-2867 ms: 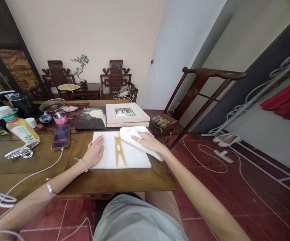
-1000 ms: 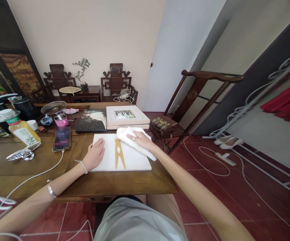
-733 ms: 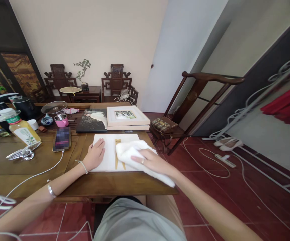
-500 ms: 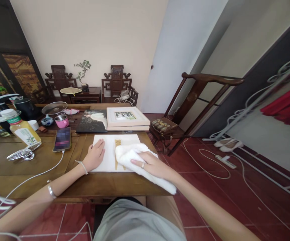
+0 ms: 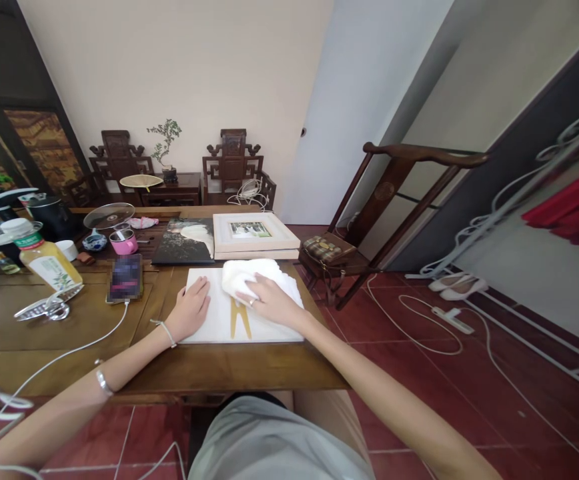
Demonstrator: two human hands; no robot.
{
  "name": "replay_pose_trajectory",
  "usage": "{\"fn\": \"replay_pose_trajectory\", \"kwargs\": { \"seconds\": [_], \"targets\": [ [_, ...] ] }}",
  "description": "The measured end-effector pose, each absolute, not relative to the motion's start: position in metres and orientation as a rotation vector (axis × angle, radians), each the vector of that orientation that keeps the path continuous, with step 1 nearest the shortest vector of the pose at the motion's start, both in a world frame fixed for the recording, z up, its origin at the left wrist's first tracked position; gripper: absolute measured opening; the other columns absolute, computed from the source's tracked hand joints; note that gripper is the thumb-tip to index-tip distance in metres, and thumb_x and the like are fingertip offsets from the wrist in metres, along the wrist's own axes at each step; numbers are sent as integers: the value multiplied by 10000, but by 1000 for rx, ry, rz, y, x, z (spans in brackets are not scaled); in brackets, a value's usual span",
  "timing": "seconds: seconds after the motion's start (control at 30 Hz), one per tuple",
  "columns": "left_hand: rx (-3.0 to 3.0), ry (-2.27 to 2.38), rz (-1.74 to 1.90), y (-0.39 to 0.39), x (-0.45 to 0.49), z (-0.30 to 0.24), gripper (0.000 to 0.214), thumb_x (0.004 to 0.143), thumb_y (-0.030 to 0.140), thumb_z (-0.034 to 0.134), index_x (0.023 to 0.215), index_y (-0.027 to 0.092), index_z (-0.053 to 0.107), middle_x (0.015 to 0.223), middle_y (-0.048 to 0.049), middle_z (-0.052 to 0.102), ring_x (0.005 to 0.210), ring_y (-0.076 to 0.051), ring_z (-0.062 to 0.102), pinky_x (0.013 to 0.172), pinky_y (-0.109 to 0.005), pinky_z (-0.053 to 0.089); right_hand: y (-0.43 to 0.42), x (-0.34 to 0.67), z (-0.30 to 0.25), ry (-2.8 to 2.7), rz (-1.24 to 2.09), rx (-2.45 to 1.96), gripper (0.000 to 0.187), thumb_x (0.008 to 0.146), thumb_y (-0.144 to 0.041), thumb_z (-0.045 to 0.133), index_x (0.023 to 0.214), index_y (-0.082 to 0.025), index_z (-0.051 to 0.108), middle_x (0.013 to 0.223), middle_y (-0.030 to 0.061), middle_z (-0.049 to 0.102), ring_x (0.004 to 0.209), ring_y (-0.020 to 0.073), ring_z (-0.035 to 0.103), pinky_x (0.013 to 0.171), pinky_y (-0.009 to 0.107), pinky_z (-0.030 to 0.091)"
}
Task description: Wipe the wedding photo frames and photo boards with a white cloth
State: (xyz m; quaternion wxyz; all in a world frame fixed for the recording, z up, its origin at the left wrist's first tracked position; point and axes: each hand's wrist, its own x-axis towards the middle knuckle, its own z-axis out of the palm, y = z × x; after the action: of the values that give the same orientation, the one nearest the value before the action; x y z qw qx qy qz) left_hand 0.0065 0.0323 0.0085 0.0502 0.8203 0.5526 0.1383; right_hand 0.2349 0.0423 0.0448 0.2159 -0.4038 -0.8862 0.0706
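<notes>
My left hand (image 5: 193, 308) lies flat on the left part of a white rectangular board (image 5: 214, 330), fingers stretched out and nothing in them. With my right hand (image 5: 272, 301) I grip a bunched white towel (image 5: 239, 270) and press it onto the right and upper part of the board. Below the towel's edge, two legs of a yellow-tan shape (image 5: 242, 327) show; its top is covered. I cannot tell whether this shape is printed on the board or lies on it.
Behind the board are a light picture frame (image 5: 257, 250) and a dark photo panel (image 5: 184, 243). To the left lie a charging phone (image 5: 124, 279), metal scissors (image 5: 52, 305), a bottle (image 5: 49, 260) and a pink cup (image 5: 124, 242). A wooden chair (image 5: 384, 193) stands at the right.
My right hand has moved the towel up and left across the board, covering the top of the tan shape and baring its legs. My left hand has stayed in place.
</notes>
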Motion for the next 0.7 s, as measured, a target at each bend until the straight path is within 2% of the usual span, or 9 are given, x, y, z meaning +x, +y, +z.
{"fn": "replay_pose_trajectory", "kwargs": {
  "seconds": [0.17,0.3,0.4,0.5,0.6,0.7],
  "targets": [
    [2505,1685,440,32,6,8,450,952,232,272,1370,135,407,1474,-159,378,1388,-246,305,1093,-497,269,-13,245,49,-2559,256,-906,182,909,-234,502,869,-156,661,1078,141,664,1185,278,513,1046,438,334],
    [2515,1677,434,32,6,8,451,953,228,270,1372,128,404,1478,-160,371,1393,-244,295,1093,-499,266,-39,254,57,-2648,378,-760,182,897,-238,523,796,-164,655,1168,156,640,1250,244,479,1113,423,270],
    [2512,1691,417,32,6,7,453,954,229,265,1373,125,401,1480,-160,368,1393,-244,294,1091,-506,267,-34,256,58,-2666,402,-796,252,922,-310,501,804,-158,664,1139,158,650,1221,262,500,1072,417,329],
    [2513,1695,414,33,6,6,451,955,234,265,1374,138,400,1480,-152,370,1395,-238,293,1095,-494,267,-10,251,54,-2652,361,-932,313,945,-364,455,893,-147,674,1076,158,664,1174,296,523,985,416,400],
    [2514,1696,419,33,6,6,453,958,237,258,1381,144,390,1482,-149,369,1396,-231,292,1098,-485,267,24,242,50,-2625,314,-996,312,956,-357,435,955,-144,662,1041,145,667,1127,299,541,952,399,406],
    [2508,1696,411,33,6,7,451,958,237,262,1382,157,391,1485,-140,368,1400,-228,285,1105,-479,256,54,231,49,-2558,293,-1044,285,951,-352,452,938,-148,650,1016,130,664,1047,282,570,911,365,416]
  ]
}}
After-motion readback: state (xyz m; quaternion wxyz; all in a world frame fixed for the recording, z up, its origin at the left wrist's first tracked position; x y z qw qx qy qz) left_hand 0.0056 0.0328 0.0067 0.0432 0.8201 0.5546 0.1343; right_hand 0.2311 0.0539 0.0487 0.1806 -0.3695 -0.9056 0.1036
